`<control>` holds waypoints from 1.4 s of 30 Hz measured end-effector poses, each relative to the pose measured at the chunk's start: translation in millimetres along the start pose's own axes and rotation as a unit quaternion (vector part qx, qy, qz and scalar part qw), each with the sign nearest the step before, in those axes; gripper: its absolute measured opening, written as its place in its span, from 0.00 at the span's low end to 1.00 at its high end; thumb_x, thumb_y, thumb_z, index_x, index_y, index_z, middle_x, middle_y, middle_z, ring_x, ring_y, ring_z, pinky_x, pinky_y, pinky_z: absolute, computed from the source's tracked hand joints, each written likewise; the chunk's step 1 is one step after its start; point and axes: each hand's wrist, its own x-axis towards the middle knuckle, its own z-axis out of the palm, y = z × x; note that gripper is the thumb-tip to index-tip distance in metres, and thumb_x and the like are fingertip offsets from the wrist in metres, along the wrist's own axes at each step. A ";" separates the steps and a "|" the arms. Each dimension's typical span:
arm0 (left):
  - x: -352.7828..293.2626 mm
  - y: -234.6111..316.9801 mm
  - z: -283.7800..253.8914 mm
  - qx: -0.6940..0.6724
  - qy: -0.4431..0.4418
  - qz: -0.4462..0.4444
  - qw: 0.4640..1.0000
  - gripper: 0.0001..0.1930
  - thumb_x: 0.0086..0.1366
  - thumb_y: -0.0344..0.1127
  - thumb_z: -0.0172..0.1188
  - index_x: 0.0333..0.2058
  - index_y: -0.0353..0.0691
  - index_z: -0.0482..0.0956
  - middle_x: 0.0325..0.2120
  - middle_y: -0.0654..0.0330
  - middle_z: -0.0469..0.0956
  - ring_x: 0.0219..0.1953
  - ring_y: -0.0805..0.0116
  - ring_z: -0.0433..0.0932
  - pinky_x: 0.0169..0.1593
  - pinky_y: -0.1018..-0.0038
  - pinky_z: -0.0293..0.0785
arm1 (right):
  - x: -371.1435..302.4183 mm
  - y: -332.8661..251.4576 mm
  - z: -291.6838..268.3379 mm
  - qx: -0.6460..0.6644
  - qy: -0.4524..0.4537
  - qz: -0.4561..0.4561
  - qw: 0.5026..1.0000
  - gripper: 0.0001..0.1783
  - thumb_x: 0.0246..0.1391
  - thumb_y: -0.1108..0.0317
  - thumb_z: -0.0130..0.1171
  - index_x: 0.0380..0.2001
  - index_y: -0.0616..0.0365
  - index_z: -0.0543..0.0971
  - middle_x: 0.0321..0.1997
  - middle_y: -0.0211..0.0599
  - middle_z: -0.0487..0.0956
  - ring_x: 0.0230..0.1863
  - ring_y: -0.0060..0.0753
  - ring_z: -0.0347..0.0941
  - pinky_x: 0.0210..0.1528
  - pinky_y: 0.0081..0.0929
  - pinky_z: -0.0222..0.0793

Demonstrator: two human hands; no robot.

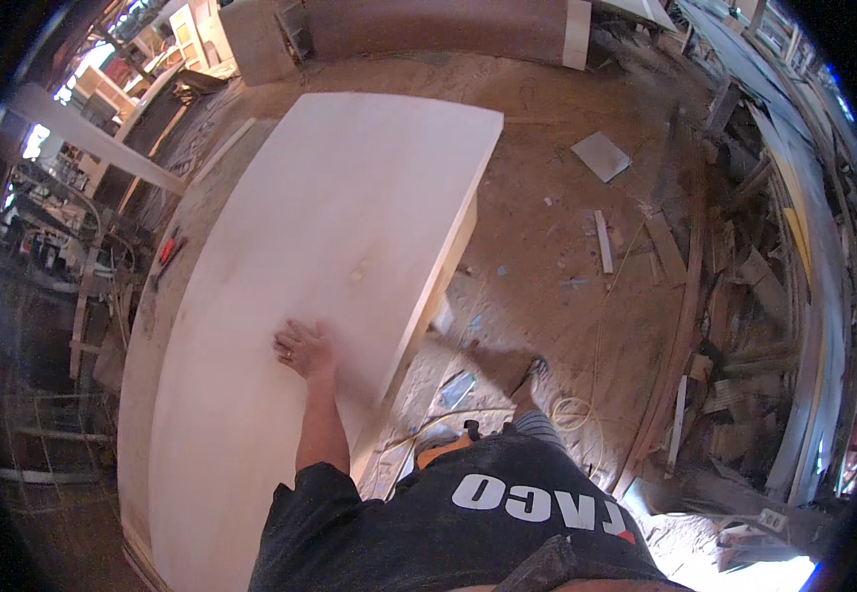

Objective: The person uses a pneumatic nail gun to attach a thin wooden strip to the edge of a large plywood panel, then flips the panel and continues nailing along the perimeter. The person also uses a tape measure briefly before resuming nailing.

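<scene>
One large pale panel lies flat on a worktable, running from 11 o'clock down to 7 in the view. The left hand, at 8 o'clock, rests palm-down on it, fingers spread, gripping nothing; the right hand is out of sight, its grip impossible to tell. Feeling the surface well likely calls for light, even pressure and slow passes. Outward, counted: one red-handled tool at 9 to 10, one square offcut at 2, one coiled cord at 4.
</scene>
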 end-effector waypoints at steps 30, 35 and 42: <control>280.4 455.0 -34.2 0.000 -0.013 -0.249 0.968 0.45 0.77 0.71 0.36 0.81 0.47 0.48 0.80 0.35 0.43 0.81 0.32 0.43 0.75 0.26 0.40 | 472.9 -669.2 103.5 -0.086 -0.040 -0.065 0.993 0.23 0.61 0.50 0.72 0.29 0.61 0.81 0.22 0.40 0.80 0.20 0.40 0.76 0.23 0.44 0.69; 319.9 513.7 -49.4 -0.012 -0.020 -0.301 0.953 0.45 0.77 0.70 0.36 0.81 0.46 0.49 0.80 0.39 0.43 0.82 0.36 0.42 0.77 0.30 0.39 | 551.2 -809.0 156.8 -0.127 -0.058 -0.105 0.985 0.24 0.61 0.48 0.71 0.30 0.62 0.82 0.23 0.42 0.81 0.22 0.41 0.78 0.25 0.45 0.71; 341.6 544.8 -55.4 -0.026 -0.056 -0.411 0.910 0.45 0.77 0.69 0.37 0.81 0.48 0.45 0.82 0.44 0.40 0.83 0.41 0.38 0.79 0.35 0.36 | 638.1 -1068.5 241.8 -0.165 -0.090 -0.252 0.949 0.26 0.61 0.45 0.70 0.31 0.62 0.83 0.25 0.44 0.83 0.25 0.43 0.80 0.28 0.46 0.73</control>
